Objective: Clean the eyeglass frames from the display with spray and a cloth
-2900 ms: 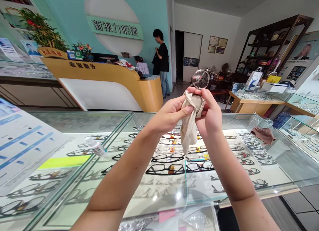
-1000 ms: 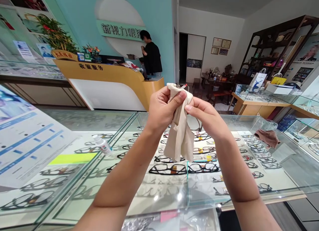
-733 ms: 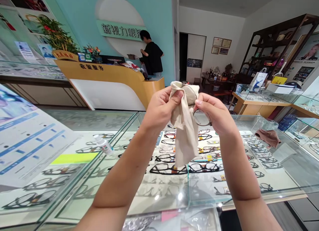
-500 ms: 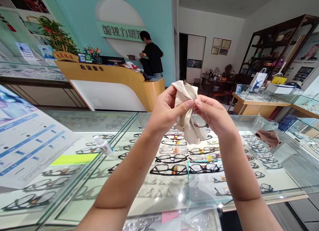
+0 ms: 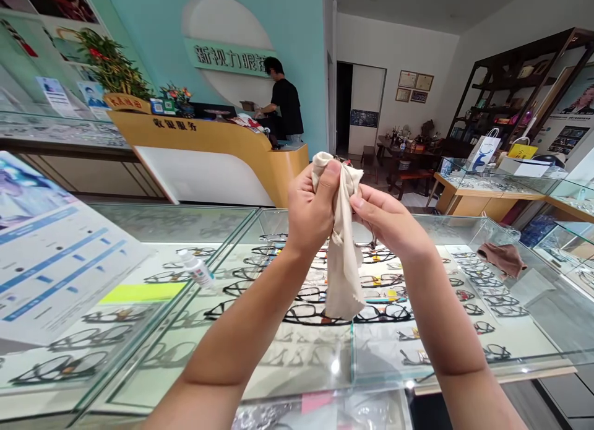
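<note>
Above the glass display case, my left hand (image 5: 312, 210) is closed around a cream cleaning cloth (image 5: 346, 275), its thumb pressed on the bunched top. The cloth's long end hangs down over the case. My right hand (image 5: 387, 219) pinches a pair of eyeglasses (image 5: 370, 239) beside the cloth. Only part of a dark, thin rim shows under the right fingers; the cloth and hands hide the rest. Below, rows of eyeglass frames (image 5: 320, 314) lie inside the case.
A white spray bottle (image 5: 197, 269) stands on the glass at left, near a printed leaflet (image 5: 51, 257). A brown cloth (image 5: 503, 258) lies on the case at right. Behind a wooden counter (image 5: 208, 133) a person in black (image 5: 288, 102) stands.
My left hand has turned and closed more around the cloth, thumb now upright. The cloth hangs longer and lower, and covers more of the eyeglasses. The person behind reaches an arm out.
</note>
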Demonstrator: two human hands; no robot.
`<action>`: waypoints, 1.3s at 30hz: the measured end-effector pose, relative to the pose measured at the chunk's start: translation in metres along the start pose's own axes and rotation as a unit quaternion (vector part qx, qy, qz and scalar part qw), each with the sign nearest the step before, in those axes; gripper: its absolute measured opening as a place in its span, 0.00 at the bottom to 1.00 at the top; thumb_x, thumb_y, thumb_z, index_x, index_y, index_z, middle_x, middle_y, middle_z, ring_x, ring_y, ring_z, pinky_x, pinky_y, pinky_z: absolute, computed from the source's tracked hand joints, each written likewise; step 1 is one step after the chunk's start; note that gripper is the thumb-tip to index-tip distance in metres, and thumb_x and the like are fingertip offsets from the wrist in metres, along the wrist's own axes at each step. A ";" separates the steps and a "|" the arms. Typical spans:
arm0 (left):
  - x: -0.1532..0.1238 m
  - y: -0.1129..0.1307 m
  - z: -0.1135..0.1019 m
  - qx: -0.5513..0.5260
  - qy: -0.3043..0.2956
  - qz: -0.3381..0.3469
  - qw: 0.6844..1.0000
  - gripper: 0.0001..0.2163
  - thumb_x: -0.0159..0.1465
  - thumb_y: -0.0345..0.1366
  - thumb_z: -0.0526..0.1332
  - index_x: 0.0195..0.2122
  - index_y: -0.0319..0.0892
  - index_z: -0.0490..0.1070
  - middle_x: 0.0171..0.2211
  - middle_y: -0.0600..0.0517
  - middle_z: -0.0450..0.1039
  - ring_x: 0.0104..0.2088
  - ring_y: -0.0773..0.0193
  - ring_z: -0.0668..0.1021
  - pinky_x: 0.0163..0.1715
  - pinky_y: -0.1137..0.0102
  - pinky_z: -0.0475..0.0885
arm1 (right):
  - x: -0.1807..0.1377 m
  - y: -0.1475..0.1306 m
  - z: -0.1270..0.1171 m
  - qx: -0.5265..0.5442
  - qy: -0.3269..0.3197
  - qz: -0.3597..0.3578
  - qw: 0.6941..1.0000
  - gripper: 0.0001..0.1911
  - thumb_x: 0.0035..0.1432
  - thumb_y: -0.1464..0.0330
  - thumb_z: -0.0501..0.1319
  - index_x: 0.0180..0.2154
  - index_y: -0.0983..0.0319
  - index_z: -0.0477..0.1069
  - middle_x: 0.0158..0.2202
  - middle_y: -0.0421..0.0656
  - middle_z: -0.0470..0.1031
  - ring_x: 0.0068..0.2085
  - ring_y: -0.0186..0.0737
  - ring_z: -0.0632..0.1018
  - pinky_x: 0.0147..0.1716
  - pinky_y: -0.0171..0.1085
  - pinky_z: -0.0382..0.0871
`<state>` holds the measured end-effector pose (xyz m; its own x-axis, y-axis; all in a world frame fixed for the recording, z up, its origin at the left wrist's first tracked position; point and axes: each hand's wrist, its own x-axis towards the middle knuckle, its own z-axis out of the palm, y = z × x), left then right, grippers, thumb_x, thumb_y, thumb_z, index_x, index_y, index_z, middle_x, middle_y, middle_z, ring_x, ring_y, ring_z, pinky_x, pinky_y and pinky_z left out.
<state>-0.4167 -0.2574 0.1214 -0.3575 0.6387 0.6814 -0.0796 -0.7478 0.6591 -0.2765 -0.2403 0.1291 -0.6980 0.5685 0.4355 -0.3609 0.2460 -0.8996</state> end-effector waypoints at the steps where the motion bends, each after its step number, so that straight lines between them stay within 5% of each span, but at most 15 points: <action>1: 0.002 -0.001 -0.002 -0.010 -0.013 -0.014 1.000 0.22 0.65 0.57 0.70 0.28 0.43 0.71 0.24 0.55 0.72 0.26 0.67 0.77 0.25 0.73 0.71 | 0.000 -0.001 -0.001 0.001 0.007 0.002 1.000 0.27 0.56 0.47 0.77 0.32 0.59 0.69 0.35 0.40 0.72 0.39 0.37 0.75 0.46 0.35 0.77; 7: 0.019 -0.002 -0.019 -0.060 -0.073 -0.098 0.991 0.19 0.63 0.55 0.72 0.36 0.43 0.76 0.28 0.51 0.79 0.33 0.61 0.83 0.30 0.69 0.78 | 0.002 -0.006 -0.016 -0.002 0.097 -0.017 0.995 0.25 0.54 0.49 0.76 0.33 0.59 0.69 0.36 0.40 0.73 0.36 0.35 0.74 0.38 0.33 0.75; 11: 0.026 0.000 -0.030 -0.050 -0.047 -0.075 0.995 0.16 0.64 0.53 0.73 0.40 0.46 0.77 0.33 0.51 0.82 0.41 0.56 0.85 0.37 0.64 0.81 | 0.001 -0.010 -0.022 -0.002 0.131 -0.033 0.991 0.21 0.57 0.51 0.74 0.35 0.58 0.69 0.40 0.42 0.75 0.38 0.36 0.76 0.37 0.33 0.75; 16: 0.028 0.003 -0.041 -0.010 -0.019 -0.050 0.999 0.10 0.65 0.45 0.73 0.39 0.47 0.79 0.34 0.54 0.82 0.38 0.59 0.82 0.38 0.64 0.77 | -0.002 -0.015 -0.021 -0.032 0.139 -0.039 0.989 0.24 0.58 0.49 0.73 0.34 0.58 0.67 0.41 0.44 0.77 0.43 0.39 0.79 0.41 0.36 0.76; 22: 0.023 0.008 -0.034 -0.018 -0.028 -0.067 0.997 0.10 0.67 0.45 0.70 0.44 0.45 0.79 0.39 0.50 0.82 0.46 0.55 0.83 0.44 0.64 0.79 | -0.003 -0.010 -0.014 -0.143 0.160 -0.102 0.971 0.23 0.64 0.48 0.70 0.34 0.58 0.67 0.38 0.42 0.76 0.41 0.39 0.76 0.44 0.38 0.72; 25: 0.018 0.008 -0.026 -0.054 -0.075 -0.124 0.988 0.13 0.68 0.47 0.67 0.44 0.43 0.79 0.40 0.47 0.82 0.50 0.52 0.84 0.46 0.62 0.81 | -0.003 -0.004 -0.006 -0.305 0.175 -0.174 0.920 0.16 0.71 0.56 0.65 0.35 0.58 0.67 0.37 0.41 0.74 0.41 0.40 0.74 0.46 0.40 0.68; 27: 0.015 0.007 -0.021 -0.081 -0.107 -0.161 0.978 0.15 0.69 0.49 0.66 0.44 0.42 0.79 0.40 0.46 0.83 0.51 0.51 0.84 0.47 0.61 0.82 | -0.003 0.000 0.000 -0.448 0.174 -0.194 0.855 0.10 0.73 0.63 0.62 0.36 0.58 0.68 0.38 0.43 0.74 0.42 0.43 0.73 0.48 0.42 0.66; 32: 0.016 0.006 -0.020 -0.120 -0.146 -0.215 0.958 0.14 0.73 0.48 0.62 0.41 0.43 0.78 0.38 0.45 0.83 0.48 0.49 0.85 0.42 0.60 0.83 | -0.001 0.006 0.017 -0.717 0.176 -0.082 0.670 0.06 0.74 0.71 0.57 0.42 0.61 0.72 0.44 0.50 0.75 0.46 0.50 0.71 0.45 0.44 0.62; 35: 0.020 0.002 -0.023 -0.137 -0.140 -0.248 0.949 0.12 0.73 0.46 0.63 0.41 0.42 0.78 0.38 0.45 0.83 0.44 0.51 0.86 0.39 0.61 0.83 | 0.002 0.009 0.019 -0.752 0.175 -0.044 0.634 0.07 0.75 0.71 0.56 0.46 0.61 0.73 0.44 0.51 0.75 0.45 0.51 0.70 0.42 0.44 0.60; 39: 0.019 -0.007 -0.025 -0.144 -0.144 -0.262 0.944 0.11 0.70 0.45 0.67 0.40 0.42 0.79 0.35 0.46 0.83 0.39 0.54 0.86 0.37 0.63 0.82 | 0.002 0.010 0.011 -0.754 0.198 -0.030 0.625 0.07 0.75 0.70 0.56 0.46 0.61 0.73 0.43 0.51 0.74 0.45 0.52 0.69 0.40 0.44 0.60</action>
<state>-0.4468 -0.2446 0.1220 0.0642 0.9261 0.3719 -0.4388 -0.3085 0.8440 -0.2881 -0.2453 0.1214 -0.3956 0.5987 0.6964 0.8234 0.5671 -0.0198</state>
